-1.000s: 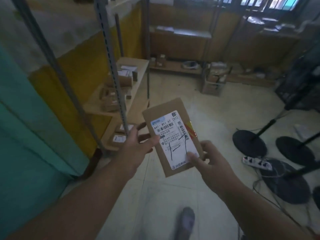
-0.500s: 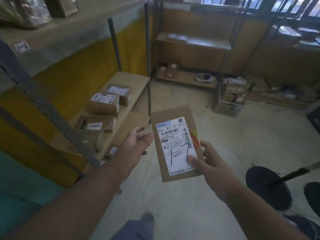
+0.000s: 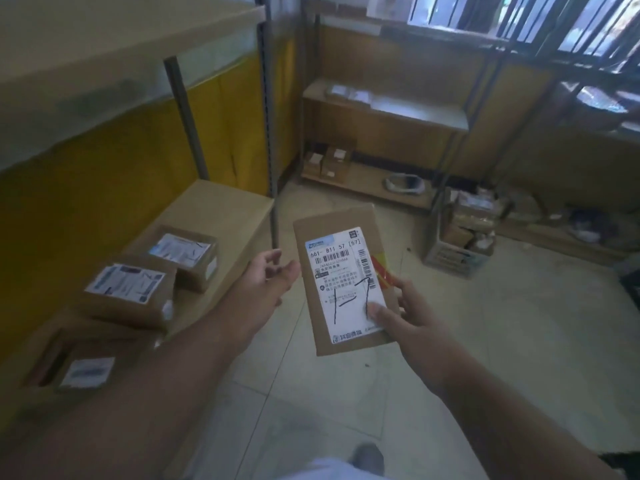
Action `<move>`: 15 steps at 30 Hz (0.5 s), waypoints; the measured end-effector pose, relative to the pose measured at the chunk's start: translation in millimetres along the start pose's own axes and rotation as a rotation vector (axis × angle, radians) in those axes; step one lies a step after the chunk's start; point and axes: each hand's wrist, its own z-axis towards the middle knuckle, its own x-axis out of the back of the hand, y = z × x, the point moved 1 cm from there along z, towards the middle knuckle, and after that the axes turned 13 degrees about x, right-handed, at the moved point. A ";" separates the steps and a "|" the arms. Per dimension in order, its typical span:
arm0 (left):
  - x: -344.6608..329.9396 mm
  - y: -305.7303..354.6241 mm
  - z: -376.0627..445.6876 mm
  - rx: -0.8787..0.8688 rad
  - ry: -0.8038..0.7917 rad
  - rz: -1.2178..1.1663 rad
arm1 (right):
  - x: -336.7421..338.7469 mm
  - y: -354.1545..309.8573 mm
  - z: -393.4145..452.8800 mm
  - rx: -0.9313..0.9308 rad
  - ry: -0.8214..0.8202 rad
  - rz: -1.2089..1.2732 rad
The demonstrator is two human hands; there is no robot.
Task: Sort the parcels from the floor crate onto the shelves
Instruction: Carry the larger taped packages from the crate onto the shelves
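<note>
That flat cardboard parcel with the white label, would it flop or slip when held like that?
The flat cardboard parcel probably stays stiff: it stands straight though only the right hand pinches its lower edge. It seems light, since a thumb-and-finger hold carries it. The matte card likely grips well; the left hand is open beside it.

The low wooden shelf [image 3: 221, 206] on the left carries three labelled cardboard boxes [image 3: 128, 296] in a row. A crate [image 3: 457, 258] of parcels stands on the tiled floor [image 3: 485, 341].
</note>
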 end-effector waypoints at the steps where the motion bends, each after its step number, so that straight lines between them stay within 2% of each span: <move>1: -5.9 6.4 18.1 0.002 0.013 -0.015 | 7.0 4.2 21.8 -0.003 -0.010 0.011; 5: -23.3 19.7 83.3 -0.001 0.080 -0.068 | 25.3 28.8 119.2 0.006 -0.104 0.035; 10: -22.6 42.6 140.8 0.070 0.448 -0.172 | 34.8 36.1 241.2 -0.020 -0.364 -0.004; 15: -2.4 53.9 172.3 0.198 0.622 -0.188 | 9.8 34.9 339.4 -0.050 -0.599 -0.064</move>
